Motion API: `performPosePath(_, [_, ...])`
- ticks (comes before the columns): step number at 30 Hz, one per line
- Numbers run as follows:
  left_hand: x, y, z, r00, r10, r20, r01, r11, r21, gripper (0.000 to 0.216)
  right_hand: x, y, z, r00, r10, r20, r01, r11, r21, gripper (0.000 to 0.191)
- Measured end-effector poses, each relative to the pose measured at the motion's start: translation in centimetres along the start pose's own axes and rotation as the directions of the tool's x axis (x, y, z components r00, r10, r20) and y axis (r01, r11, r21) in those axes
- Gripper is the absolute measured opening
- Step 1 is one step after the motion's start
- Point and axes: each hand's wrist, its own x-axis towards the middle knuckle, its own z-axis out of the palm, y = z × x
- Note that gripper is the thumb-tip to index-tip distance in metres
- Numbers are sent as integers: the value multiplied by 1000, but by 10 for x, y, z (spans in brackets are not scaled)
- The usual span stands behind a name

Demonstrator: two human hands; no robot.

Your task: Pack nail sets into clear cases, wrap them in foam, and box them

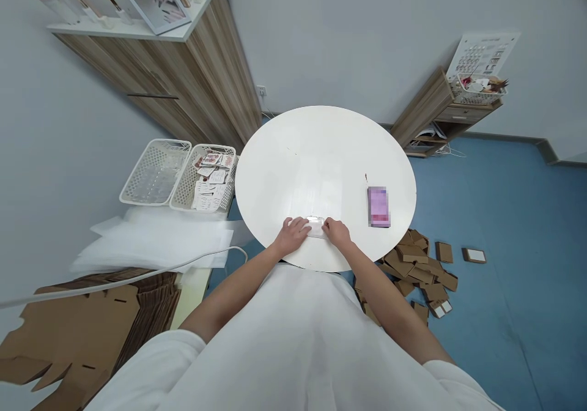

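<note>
White shirt (312,337), both hands (292,236) (337,233) on clear packet (315,227)

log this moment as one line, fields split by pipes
left hand: at clear item, left end | right hand: at its right end | clear item: on white table | purple item: on table, right of hands

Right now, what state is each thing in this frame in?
Left hand: fingers on the packet's left end
Right hand: fingers bent at its right end
Clear packet: flat on the table; sealed or not, cannot tell
Purple rectangular item: lying flat
Card basket: open-topped, holding cards
White sheets: loosely piled
Cardboard blanks: flattened, stacked
Small brown boxes: heaped on the floor
Drawer: shut
</note>
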Motion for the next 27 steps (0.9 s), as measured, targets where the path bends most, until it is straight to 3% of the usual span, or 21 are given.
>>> performPosePath(3, [-2, 3, 6, 991, 96, 92, -98, 995, 10, 29, 0, 3, 3, 999, -31, -35, 31, 999, -7, 18])
performPosePath(5, [-2, 0, 11, 991, 82, 108, -85, 996, 21, 31, -4, 4, 5, 983, -98, -158, 90, 994, -59, 19])
performPosePath(7, [-1, -3, 15, 991, 75, 113, -78, 997, 26, 32, -11, 4, 8, 923, -197, -331, 154, 976, -152, 20])
performPosePath(9, [0, -6, 16, 990, 76, 115, -80, 996, 28, 31, -21, 3, 11, 848, -309, -431, 219, 944, -246, 19])
performPosePath(11, [1, -8, 16, 990, 73, 118, -76, 997, 26, 30, -29, 0, 15, 810, -419, -410, 306, 899, -314, 18])
performPosePath(13, [3, -10, 15, 990, 70, 125, -72, 997, 18, 29, -33, -3, 19, 806, -480, -345, 364, 863, -350, 16])
performPosePath(18, [12, -14, 13, 983, 89, 163, -87, 996, -15, 26, -22, -1, 25, 867, -428, -256, 328, 876, -353, 23])
performPosePath(27, [19, -11, 9, 979, 81, 185, -66, 994, -87, 24, -7, 2, 15, 876, -469, -113, 427, 862, -274, 28])
